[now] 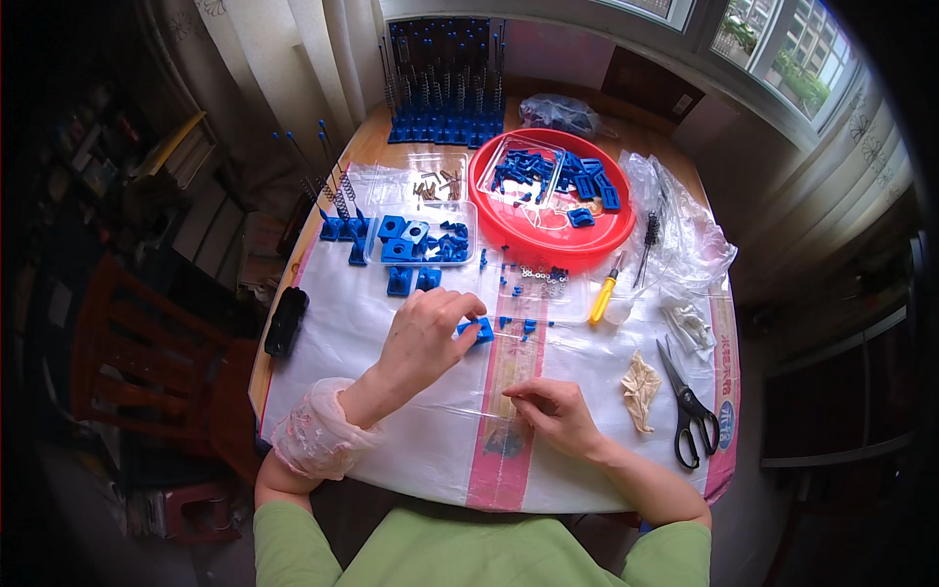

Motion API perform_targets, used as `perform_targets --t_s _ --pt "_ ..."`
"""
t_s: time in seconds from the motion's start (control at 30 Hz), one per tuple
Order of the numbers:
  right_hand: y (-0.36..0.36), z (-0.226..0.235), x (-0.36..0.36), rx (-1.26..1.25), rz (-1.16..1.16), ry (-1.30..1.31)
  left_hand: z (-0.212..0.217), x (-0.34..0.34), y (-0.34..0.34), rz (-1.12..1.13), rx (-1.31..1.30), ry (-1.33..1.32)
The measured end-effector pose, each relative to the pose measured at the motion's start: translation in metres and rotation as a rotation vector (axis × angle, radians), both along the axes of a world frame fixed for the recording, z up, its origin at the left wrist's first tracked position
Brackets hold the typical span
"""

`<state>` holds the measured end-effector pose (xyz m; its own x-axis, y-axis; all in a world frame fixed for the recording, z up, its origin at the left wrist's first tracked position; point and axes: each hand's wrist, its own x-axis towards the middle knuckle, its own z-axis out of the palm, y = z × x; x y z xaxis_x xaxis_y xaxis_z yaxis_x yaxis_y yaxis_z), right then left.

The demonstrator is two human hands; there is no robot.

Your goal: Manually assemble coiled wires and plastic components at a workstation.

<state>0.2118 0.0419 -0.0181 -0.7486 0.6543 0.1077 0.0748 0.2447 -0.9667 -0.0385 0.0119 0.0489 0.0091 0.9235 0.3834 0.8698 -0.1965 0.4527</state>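
Blue plastic block (pixel 479 330) sits pinched in your left hand (pixel 423 338), mid-table on the clear sheet (pixel 391 430), just below the clear tray (pixel 419 235) of blue parts. Your right hand (pixel 556 411) pinches something too small to make out, near the scissors (pixel 690 403).

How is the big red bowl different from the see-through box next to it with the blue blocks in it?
The red bowl is round and solid red; the clear box is rectangular and see-through. The red bowl is the larger of the two. The red bowl carries a clear tray with blue parts lying in and beside it; the clear box holds chunky blue blocks directly. Both sit on the table beyond the hands and hold blue plastic pieces.
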Motion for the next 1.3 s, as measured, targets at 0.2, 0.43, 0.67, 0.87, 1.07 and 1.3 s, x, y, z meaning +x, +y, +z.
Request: perform_targets --t_s 0.2,0.43,0.67,0.87,1.07,1.3 --pt "-0.001 0.000 0.001 -0.132 0.010 -0.003 -0.009 0.012 -0.002 -0.119 0.010 -0.088" --pt "0.001 0.005 -0.001 -0.061 0.009 -0.001 -0.017 0.018 -0.008 -0.119 -0.076 -0.173" --pt "0.002 0.002 -0.002 -0.011 0.000 -0.017 -0.042 0.015 -0.009 -0.113 -0.140 -0.230" --pt "0.002 0.006 -0.003 0.018 -0.007 -0.010 -0.041 0.010 -0.013 -0.142 -0.239 -0.323" --pt "0.002 0.004 -0.003 -0.004 -0.008 -0.039 -0.043 0.011 -0.014 -0.154 -0.234 -0.359" --pt "0.003 0.008 -0.004 0.012 -0.008 -0.030 -0.042 0.007 -0.013 -0.170 -0.273 -0.449"
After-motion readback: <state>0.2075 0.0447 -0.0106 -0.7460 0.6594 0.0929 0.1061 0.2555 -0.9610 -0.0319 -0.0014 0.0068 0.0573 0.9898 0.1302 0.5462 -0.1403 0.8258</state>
